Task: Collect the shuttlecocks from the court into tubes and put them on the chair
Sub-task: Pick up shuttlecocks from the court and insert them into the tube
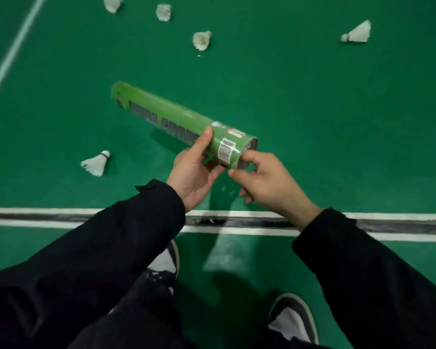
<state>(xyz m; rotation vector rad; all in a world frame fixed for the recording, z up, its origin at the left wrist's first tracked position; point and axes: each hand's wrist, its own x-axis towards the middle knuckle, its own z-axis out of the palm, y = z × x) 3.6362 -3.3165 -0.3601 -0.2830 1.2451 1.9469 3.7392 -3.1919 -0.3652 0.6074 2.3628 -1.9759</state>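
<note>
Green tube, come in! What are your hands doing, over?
Left hand grips green tube. Right hand at its open end. Five shuttlecocks on the court. Nothing in the way.

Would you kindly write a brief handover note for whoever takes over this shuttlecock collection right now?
Left hand grips the green cardboard shuttlecock tube near its near end, held above the green court floor.
Right hand has its fingers at the tube's open near end; what they hold is unclear.
Five white feather shuttlecocks lie loose on the court: one at left, three ahead, one at right.
Left: collect all five, then take the tube to the chair, which is out of view.
</note>
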